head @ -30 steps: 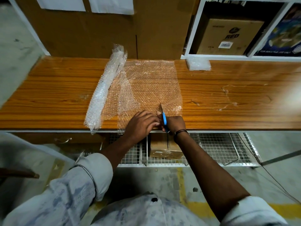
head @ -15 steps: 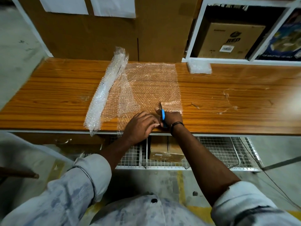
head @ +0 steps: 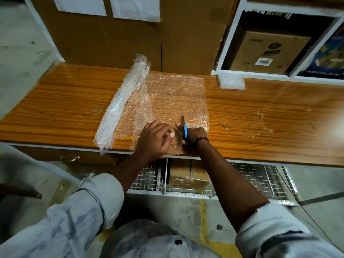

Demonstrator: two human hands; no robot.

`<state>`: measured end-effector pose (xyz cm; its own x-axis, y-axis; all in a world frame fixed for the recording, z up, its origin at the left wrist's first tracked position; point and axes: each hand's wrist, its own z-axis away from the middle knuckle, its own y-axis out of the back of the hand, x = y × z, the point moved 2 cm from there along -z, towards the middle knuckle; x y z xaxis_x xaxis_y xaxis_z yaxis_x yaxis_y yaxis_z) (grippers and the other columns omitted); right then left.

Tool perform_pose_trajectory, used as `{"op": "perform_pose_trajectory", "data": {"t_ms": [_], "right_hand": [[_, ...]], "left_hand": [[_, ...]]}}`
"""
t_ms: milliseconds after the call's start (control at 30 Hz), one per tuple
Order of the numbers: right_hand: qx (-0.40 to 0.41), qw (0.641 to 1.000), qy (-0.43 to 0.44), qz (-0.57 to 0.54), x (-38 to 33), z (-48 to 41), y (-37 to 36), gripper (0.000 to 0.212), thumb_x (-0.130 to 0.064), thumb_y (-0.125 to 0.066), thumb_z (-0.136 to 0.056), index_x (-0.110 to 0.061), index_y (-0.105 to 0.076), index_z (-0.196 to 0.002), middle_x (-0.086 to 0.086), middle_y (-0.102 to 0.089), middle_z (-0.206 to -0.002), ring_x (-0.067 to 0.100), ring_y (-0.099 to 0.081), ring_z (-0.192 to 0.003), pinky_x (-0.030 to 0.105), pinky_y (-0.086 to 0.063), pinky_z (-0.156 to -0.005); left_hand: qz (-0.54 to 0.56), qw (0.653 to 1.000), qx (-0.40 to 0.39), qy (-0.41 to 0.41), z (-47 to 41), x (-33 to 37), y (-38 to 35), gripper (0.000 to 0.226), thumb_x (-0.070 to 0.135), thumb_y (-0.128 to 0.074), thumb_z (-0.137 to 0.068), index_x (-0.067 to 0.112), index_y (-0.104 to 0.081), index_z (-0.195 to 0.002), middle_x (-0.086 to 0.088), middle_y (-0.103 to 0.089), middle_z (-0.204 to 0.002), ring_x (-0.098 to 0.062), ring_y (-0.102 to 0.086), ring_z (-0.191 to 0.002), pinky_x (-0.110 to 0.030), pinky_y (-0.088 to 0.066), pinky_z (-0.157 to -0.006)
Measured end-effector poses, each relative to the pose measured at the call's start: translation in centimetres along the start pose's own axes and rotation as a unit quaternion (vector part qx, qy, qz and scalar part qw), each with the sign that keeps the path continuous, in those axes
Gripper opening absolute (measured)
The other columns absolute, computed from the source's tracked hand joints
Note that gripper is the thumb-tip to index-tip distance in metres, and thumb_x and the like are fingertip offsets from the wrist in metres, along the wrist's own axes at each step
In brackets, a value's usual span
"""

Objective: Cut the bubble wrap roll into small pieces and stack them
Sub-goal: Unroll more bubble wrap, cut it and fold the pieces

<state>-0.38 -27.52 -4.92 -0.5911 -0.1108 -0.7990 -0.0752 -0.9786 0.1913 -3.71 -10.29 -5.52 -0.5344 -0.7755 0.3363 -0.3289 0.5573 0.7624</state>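
Blue-handled scissors (head: 185,132), one pair, sit in the grip of the right hand (head: 193,135), whose fingers are curled round the handle. The blades point straight away from the person, toward the far side of the bench (head: 270,112). Whether the blades are apart or closed cannot be told. A dark band circles the right wrist.

Just left of the scissors, the left hand (head: 154,140) presses down on the bubble wrap sheet (head: 175,97), its fingers lying on the plastic and reaching toward the blades. It clasps nothing.

The sheet is one clear, roughly square layer spread flat on the wood-grain bench. Its near edge reaches the bench's front edge, and the scissors are in from that edge near the sheet's right side. At the near right corner the wrap lifts and crinkles a little.

The sheet runs leftward into one bubble wrap roll (head: 123,101). The roll's long axis goes from the near bench edge to the far one, leaning right as it goes away. Its near end hangs slightly over the front edge.

One small stack of cut pieces (head: 231,81) lies at the back of the bench, well apart from the hands, against a white shelf unit (head: 229,34) holding a cardboard box (head: 266,53). A wire basket (head: 251,181) sits below the bench.
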Motion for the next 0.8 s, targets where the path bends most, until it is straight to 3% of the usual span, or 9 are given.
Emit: {"op": "perform_pose_trajectory", "data": {"t_ms": [100,267,367,500,600,700,800], "right_hand": [[-0.038,0.999,-0.021,-0.001,-0.5,1.4,0.5,0.043,-0.041,-0.087,-0.079,-0.004,-0.065,-0.08,0.009,-0.06,-0.06,0.014,-0.052,-0.037,0.019,-0.042,-0.038],[-0.025,0.999,-0.015,-0.023,-0.9,1.3,0.8,0.034,-0.022,-0.085,-0.084,-0.002,-0.064,-0.068,0.008,-0.058,-0.047,0.016,-0.053,-0.034,0.021,-0.044,-0.038],[-0.007,1.0,-0.008,-0.027,-0.5,0.7,0.4,0.034,-0.025,-0.089,-0.079,-0.002,-0.067,-0.066,0.01,-0.061,-0.052,0.018,-0.055,-0.037,0.022,-0.046,-0.042],[0.016,0.999,0.009,-0.04,0.3,-0.1,-0.3,0.043,-0.037,-0.094,-0.062,0.0,-0.073,-0.062,0.015,-0.064,-0.056,0.021,-0.056,-0.04,0.03,-0.051,-0.049],[0.045,0.999,0.023,-0.012,0.2,-0.5,-0.6,0.042,-0.043,-0.09,-0.062,-0.007,-0.071,-0.055,0.014,-0.066,-0.055,0.022,-0.057,-0.042,0.028,-0.047,-0.048],[0.077,0.996,0.034,0.04,-0.2,-1.1,-0.8,0.067,-0.069,-0.084,-0.048,-0.004,-0.075,-0.063,0.018,-0.072,-0.065,0.027,-0.065,-0.055,0.045,-0.056,-0.059],[0.077,0.995,0.04,0.039,-0.7,-1.5,-1.2,0.073,-0.075,-0.082,-0.049,-0.005,-0.077,-0.068,0.016,-0.073,-0.067,0.029,-0.067,-0.058,0.045,-0.058,-0.064]], "left_hand": [[-0.024,0.997,-0.011,0.071,-2.9,-1.1,-1.0,0.017,0.028,-0.054,-0.099,0.021,-0.068,-0.106,0.004,-0.07,-0.105,-0.022,-0.057,-0.1,-0.037,-0.042,-0.081],[-0.028,0.989,-0.086,0.113,-6.9,-3.1,-4.2,0.018,0.029,-0.064,-0.09,0.029,-0.067,-0.108,0.01,-0.07,-0.109,-0.02,-0.053,-0.105,-0.036,-0.04,-0.085],[-0.02,0.987,-0.122,0.105,-7.9,-4.1,-5.9,0.029,0.027,-0.071,-0.081,0.03,-0.069,-0.11,0.01,-0.069,-0.112,-0.021,-0.053,-0.105,-0.037,-0.043,-0.086],[-0.047,0.988,-0.122,0.08,-9.2,-5.5,-7.3,0.02,0.034,-0.064,-0.089,0.031,-0.072,-0.108,0.01,-0.068,-0.111,-0.022,-0.054,-0.106,-0.04,-0.043,-0.089],[-0.057,0.988,-0.127,0.065,-9.6,-6.1,-8.1,0.018,0.036,-0.062,-0.092,0.029,-0.071,-0.106,0.009,-0.068,-0.111,-0.022,-0.054,-0.107,-0.04,-0.043,-0.088],[-0.051,0.991,-0.109,0.059,-9.4,-6.2,-8.1,0.017,0.037,-0.06,-0.095,0.027,-0.069,-0.105,0.008,-0.067,-0.112,-0.023,-0.053,-0.107,-0.041,-0.042,-0.086],[-0.047,0.993,-0.1,0.041,-9.0,-6.4,-8.0,0.017,0.035,-0.063,-0.093,0.027,-0.066,-0.107,0.007,-0.064,-0.112,-0.023,-0.053,-0.105,-0.04,-0.042,-0.084]]}}
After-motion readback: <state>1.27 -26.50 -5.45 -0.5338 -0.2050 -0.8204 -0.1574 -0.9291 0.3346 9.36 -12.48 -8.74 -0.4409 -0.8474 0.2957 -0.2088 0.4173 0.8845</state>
